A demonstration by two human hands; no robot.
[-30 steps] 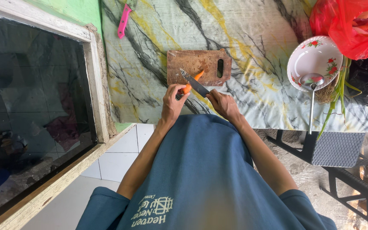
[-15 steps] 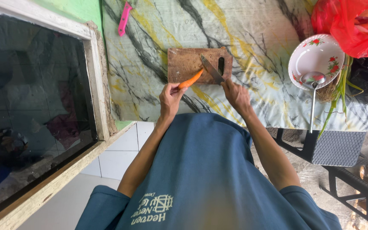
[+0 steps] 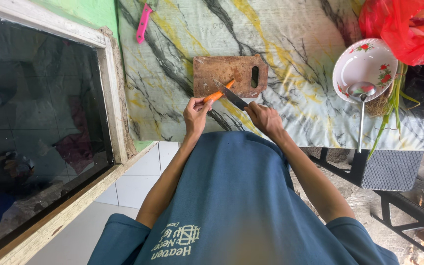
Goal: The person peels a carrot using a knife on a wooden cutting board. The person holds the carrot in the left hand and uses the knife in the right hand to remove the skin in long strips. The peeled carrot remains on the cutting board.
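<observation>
Left hand (image 3: 196, 115) closed around the near end of an orange carrot (image 3: 218, 93), far tip slanting up over the near edge of the brown wooden cutting board (image 3: 229, 73). Right hand (image 3: 265, 118) gripping a knife (image 3: 231, 96), blade laid across the carrot near mid-length. Probably scraping or trimming rather than slicing, though hard to tell from this height. Best done with short, light strokes directed away from the left fingers, carrot turned a little between strokes, tip steadied over the board. Flowered bowl (image 3: 364, 68) with ladle (image 3: 360, 105) well apart to the right.
</observation>
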